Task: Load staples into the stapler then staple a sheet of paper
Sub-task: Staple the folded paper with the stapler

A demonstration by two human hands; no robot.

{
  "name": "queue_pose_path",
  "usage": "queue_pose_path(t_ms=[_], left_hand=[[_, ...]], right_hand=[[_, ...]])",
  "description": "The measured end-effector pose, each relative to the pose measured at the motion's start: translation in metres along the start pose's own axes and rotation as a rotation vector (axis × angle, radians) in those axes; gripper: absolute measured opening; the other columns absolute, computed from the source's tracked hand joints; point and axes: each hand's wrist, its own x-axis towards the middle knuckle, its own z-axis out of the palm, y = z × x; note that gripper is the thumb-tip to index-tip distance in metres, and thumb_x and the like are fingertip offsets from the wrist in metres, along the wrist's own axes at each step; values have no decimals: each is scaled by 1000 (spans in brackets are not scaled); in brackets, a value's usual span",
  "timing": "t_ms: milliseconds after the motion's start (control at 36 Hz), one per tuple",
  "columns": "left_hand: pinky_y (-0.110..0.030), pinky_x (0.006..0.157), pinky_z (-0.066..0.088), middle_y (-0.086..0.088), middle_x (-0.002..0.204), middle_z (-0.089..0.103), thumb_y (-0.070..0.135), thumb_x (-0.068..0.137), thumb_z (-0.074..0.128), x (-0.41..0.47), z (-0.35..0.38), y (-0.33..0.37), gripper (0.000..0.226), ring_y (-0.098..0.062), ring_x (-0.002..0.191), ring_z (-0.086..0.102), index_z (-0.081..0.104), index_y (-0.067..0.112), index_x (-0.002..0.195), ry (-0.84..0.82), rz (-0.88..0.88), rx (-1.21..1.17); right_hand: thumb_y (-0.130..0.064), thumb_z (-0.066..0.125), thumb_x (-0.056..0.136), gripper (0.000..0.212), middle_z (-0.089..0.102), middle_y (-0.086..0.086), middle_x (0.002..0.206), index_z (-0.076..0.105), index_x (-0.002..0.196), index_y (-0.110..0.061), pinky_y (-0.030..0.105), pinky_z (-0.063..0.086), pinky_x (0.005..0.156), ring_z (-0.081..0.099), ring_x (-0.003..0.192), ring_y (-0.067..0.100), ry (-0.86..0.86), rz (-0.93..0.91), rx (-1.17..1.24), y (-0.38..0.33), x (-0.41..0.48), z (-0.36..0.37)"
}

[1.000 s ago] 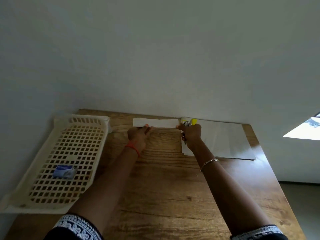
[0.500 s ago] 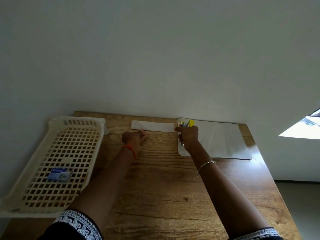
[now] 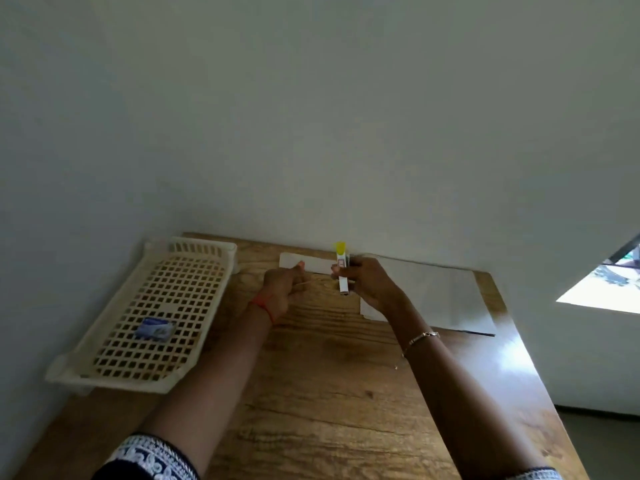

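My right hand [image 3: 370, 284] grips a small stapler [image 3: 343, 275] above the far part of the wooden table [image 3: 329, 393]. The stapler's yellow end points up toward the wall and its metal channel faces me. Just left of it, my left hand [image 3: 282, 289] has its fingers pinched on a thin pale strip of staples [image 3: 304, 281] a short way from the stapler. A small white paper slip [image 3: 315, 264] lies behind my hands by the wall. Larger white sheets of paper [image 3: 436, 292] lie to the right, partly under my right hand.
A cream plastic lattice basket [image 3: 114, 344] stands at the table's left edge with a small blue staple box [image 3: 154, 329] in it. The wall runs along the table's far edge. The table's right edge drops to the floor.
My right hand has lifted the stapler off the sheets and turned it upright. My left hand has come off the small slip and moved closer to the stapler, now pinching the thin strip.
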Motion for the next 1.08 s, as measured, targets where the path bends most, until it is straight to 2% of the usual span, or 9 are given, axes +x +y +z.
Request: queue_pose_path(t_ms=[139,278,389,472,639,694,750,861,1083], left_hand=[[-17,43,53,-5,63,67,15,94,52,-21,-15,-10,31,-6,39,63,57,-2,119,-49,0,-29],[-17,50,55,1,45,67,10,95,48,-36,-39,-4,13,-6,42,65,59,3,92,-32,47,-109],[-16,50,54,0,43,66,7,95,48,-49,-63,12,24,-6,41,65,58,0,75,20,128,-158],[-17,52,55,-1,46,68,1,92,50,-58,-88,24,19,-7,43,66,59,-2,76,61,195,-211],[-16,57,56,0,47,68,-7,88,53,-68,-138,38,13,-13,57,65,63,-2,83,199,265,-236],[-13,54,54,2,52,68,-11,87,51,-69,-153,39,16,-16,67,59,63,-5,96,261,307,-193],[-12,53,54,-3,61,71,-13,85,53,-70,-165,40,26,-17,70,58,60,-13,110,336,324,-115],[-24,68,57,-35,118,59,-15,81,59,-71,-187,40,36,-35,82,62,56,-18,117,458,357,28],[-45,94,51,-33,113,64,-6,79,66,-66,-219,38,30,-38,108,62,65,-15,107,555,410,387]], right_hand=[[6,67,75,31,62,21,83,60,102,16,28,47,53,56,63,23,0,-21,-314,14,-8,22],[2,73,71,31,63,16,81,64,99,12,31,47,57,56,58,15,-50,-82,-477,15,-7,49],[-6,77,69,32,70,27,93,68,96,8,36,45,68,64,78,26,-71,-213,-545,4,-8,84],[-10,80,67,30,70,29,92,70,89,7,32,47,67,67,89,36,-67,-316,-560,-4,-9,114],[-10,81,65,34,63,36,73,63,73,18,37,35,55,57,66,44,-91,-411,-599,-9,-12,173],[-8,80,65,33,64,32,69,63,75,19,39,42,56,58,65,42,-136,-408,-643,-7,-11,189],[-6,80,65,21,53,12,53,63,66,6,20,32,45,48,50,21,-163,-397,-664,-4,-10,202],[-5,78,67,20,48,20,63,59,65,0,17,27,44,42,56,15,-222,-393,-704,5,-7,225],[-11,74,73,39,59,24,114,63,107,5,40,43,87,55,106,35,-253,-360,-875,21,5,260]])
